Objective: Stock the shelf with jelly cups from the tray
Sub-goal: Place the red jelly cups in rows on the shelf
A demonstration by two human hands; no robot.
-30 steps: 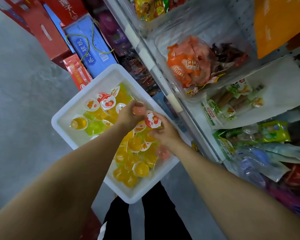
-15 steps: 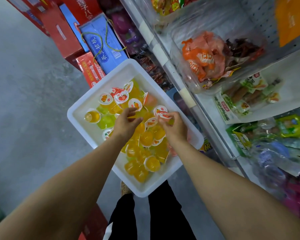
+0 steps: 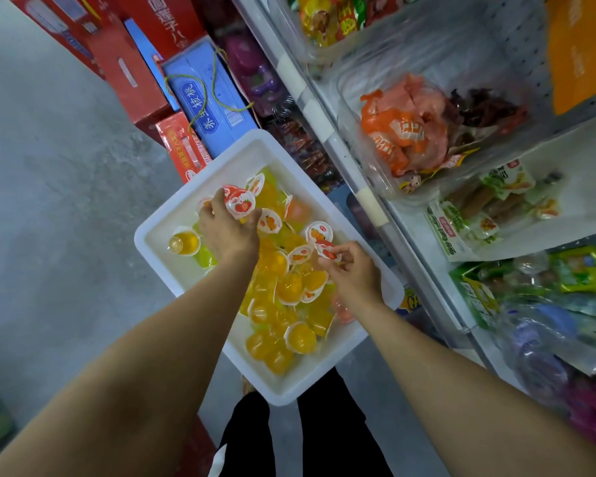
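Judging by their look, the jelly cups [image 3: 291, 287] are light, small and slick: thin plastic shells with peel-off foil lids, easy to dent and apt to slide against one another. Pinching a cup by its stiff lid rim, or cupping several in the palm, seems the safest hold. They lie heaped in the white tray [image 3: 159, 235], mostly orange and yellow toward the near end, a few green at the left. The left hand [image 3: 229, 228] curls its fingers round red-lidded cups at the far side of the heap; the right hand [image 3: 350, 273] pinches one red-lidded cup by its rim. To the right, the shelf [image 3: 424, 242] carries a clear bin [image 3: 369, 156] of orange snack packets.
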